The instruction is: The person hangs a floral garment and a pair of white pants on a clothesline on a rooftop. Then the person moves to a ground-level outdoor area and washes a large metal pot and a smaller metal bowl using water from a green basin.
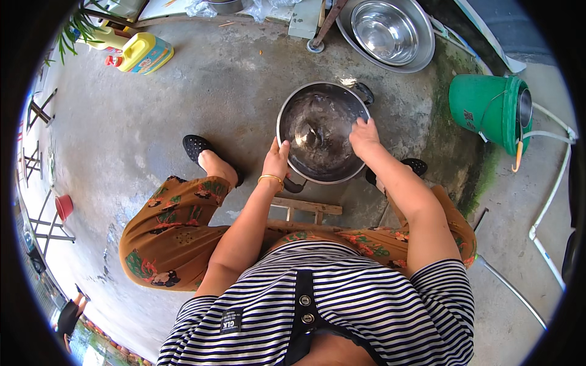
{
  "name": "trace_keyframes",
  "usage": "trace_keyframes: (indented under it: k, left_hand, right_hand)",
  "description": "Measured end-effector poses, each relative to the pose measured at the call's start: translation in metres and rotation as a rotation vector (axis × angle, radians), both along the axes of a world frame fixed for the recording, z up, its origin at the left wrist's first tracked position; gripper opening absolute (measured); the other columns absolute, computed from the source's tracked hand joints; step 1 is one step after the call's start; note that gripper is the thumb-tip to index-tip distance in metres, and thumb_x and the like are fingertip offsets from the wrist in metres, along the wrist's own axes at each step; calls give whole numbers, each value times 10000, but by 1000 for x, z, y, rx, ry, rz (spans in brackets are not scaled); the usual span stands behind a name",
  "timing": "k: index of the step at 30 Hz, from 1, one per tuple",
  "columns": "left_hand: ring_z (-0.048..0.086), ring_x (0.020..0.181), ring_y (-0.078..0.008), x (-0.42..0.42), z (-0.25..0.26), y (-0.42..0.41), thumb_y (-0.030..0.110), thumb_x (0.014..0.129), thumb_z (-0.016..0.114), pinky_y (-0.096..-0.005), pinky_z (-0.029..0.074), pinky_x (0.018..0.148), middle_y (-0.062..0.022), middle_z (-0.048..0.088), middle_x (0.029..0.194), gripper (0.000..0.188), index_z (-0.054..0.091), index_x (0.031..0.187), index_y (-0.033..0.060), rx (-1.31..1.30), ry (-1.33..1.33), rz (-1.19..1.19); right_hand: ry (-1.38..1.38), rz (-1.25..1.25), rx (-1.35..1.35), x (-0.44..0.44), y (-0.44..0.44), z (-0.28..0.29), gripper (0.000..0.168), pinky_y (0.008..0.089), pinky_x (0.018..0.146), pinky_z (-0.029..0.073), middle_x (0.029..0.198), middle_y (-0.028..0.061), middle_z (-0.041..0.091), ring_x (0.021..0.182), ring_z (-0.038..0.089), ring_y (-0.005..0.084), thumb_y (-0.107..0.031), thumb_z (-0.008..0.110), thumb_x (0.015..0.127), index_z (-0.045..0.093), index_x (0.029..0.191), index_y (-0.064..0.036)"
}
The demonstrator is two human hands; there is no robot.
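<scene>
A dark two-handled wok (302, 169) with a pale metal rim is on the concrete floor between my feet. Swirling water (320, 132) seems to lie in it, bright with reflections. With my left hand (277, 158) I grip the near-left rim, thumb on top, fingers below and beyond the edge. My right hand (365, 136) is at the wok's right inner wall with curled, motion-blurred fingers; whether something is in it is hidden. One black loop handle (365, 93) points to the far right, the other handle (295, 186) towards me beside my left wrist.
Nested metal basins (384, 32) stand at the far right, near a rusty metal leg (327, 27). A green bucket (480, 107) with a ladle hooked inside sits right. Yellow jugs (146, 52) are far left. A low wooden stool (311, 206) shows beneath me. White pipes (549, 192) run along the right.
</scene>
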State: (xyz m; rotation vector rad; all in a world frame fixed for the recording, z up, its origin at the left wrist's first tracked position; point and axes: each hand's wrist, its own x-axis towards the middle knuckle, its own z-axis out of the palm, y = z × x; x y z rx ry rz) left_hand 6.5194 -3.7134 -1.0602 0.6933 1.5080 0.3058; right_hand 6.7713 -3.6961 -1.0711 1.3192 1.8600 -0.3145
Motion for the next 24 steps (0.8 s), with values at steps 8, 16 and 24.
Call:
trace_keyframes:
  k: [8, 16, 24]
  left_hand:
    - [599, 862, -421, 7, -10, -5, 238, 811, 483, -459, 456, 791, -281, 619, 914, 727, 153, 1438, 76, 89, 424, -373]
    - [627, 833, -345, 4, -40, -20, 134, 747, 513, -409, 469, 765, -188, 649, 942, 612, 386, 1346, 149, 78, 225, -60]
    - [633, 812, -290, 11, -23, -16, 126, 740, 512, -371, 481, 733, -174, 652, 898, 628, 397, 1356, 174, -64, 214, 1]
  right_hand:
    - [668, 209, 599, -40, 89, -19, 148, 391, 863, 367, 1047, 7, 490, 1077, 430, 202, -146, 524, 768, 574, 903, -180]
    - [412, -1, 664, 29, 24, -25, 143, 377, 810, 384, 1026, 10, 531, 1040, 449, 196, -141, 546, 741, 651, 830, -102]
    - [696, -436, -78, -64, -59, -21, 205, 431, 820, 478, 997, 118, 604, 984, 567, 317, -135, 566, 759, 651, 933, -66]
